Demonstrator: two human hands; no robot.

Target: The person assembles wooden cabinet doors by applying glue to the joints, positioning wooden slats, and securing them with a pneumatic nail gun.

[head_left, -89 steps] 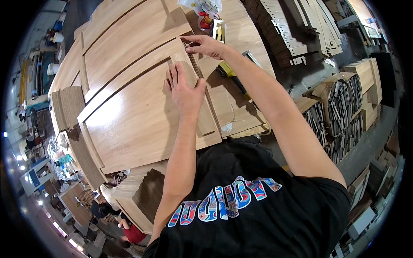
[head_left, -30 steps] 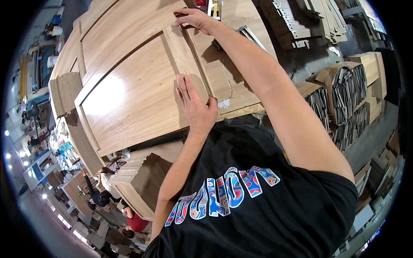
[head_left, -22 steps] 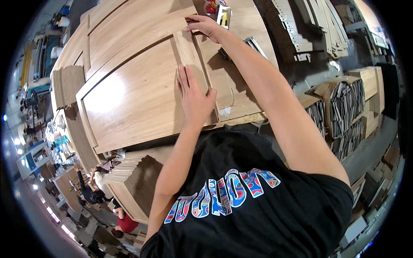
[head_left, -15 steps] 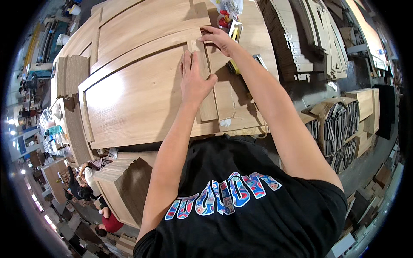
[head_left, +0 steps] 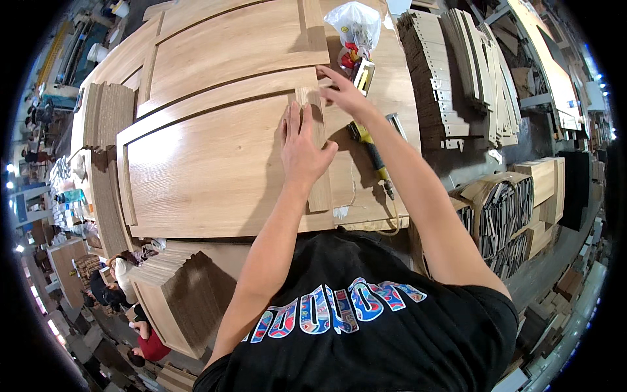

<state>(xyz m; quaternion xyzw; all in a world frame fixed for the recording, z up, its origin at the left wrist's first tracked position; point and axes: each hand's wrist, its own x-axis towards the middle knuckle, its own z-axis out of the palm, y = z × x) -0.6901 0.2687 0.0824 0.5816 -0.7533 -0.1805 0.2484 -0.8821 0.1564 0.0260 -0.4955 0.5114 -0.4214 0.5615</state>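
Observation:
A light wood panel (head_left: 209, 157) with raised border strips lies flat before me. My left hand (head_left: 305, 151) rests on it, fingers stretched out along the border strip (head_left: 319, 193) at the panel's right end. At the far right corner of that panel is my right hand (head_left: 346, 93); its fingers are spread and touch the edge near the strip's far end. Under my right forearm lies a yellow and black nail gun (head_left: 373, 155) with an air hose, partly hidden by the arm.
Another framed panel (head_left: 241, 42) lies beyond. A plastic bag (head_left: 356, 26) sits at the far right of the worktop. Stacked boards (head_left: 108, 117) stand at the left, more boards (head_left: 434, 85) at the right. Below left is a panel stack (head_left: 170, 287), with people (head_left: 150, 343) beyond.
The view has shifted, so the panels and bag sit lower in it. Both hands stay along the panel's right end. More of the nail gun now shows beside my right forearm.

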